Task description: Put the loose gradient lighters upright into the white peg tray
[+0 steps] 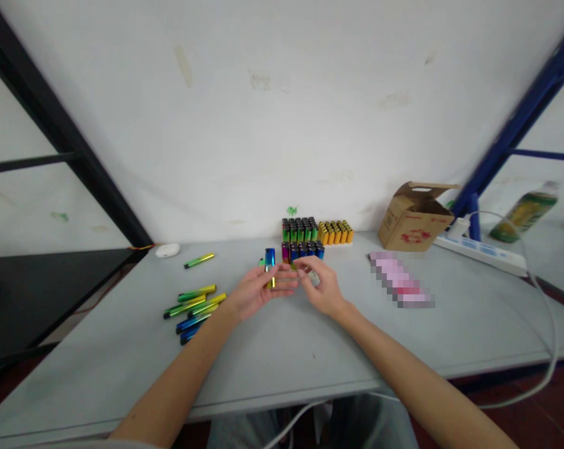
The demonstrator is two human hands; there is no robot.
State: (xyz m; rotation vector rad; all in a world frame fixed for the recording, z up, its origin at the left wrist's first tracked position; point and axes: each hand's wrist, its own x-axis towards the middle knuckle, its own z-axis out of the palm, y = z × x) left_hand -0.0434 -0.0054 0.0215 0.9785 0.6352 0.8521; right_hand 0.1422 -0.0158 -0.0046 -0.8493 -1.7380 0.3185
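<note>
Left hand (258,290) pinching an upright blue lighter (270,262). Right hand (320,285) curled round something small, unclear what. Behind: lighter rows (303,231) on grey table (286,349).

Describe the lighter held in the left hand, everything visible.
The lighter is a slim, glossy stick with a metallic look, blue at its top and shading to yellow-green lower down. It stands nearly upright above the grey table, pinched at its lower part in the grip of the left hand. The right hand is close beside it; whether it touches is unclear.
</note>
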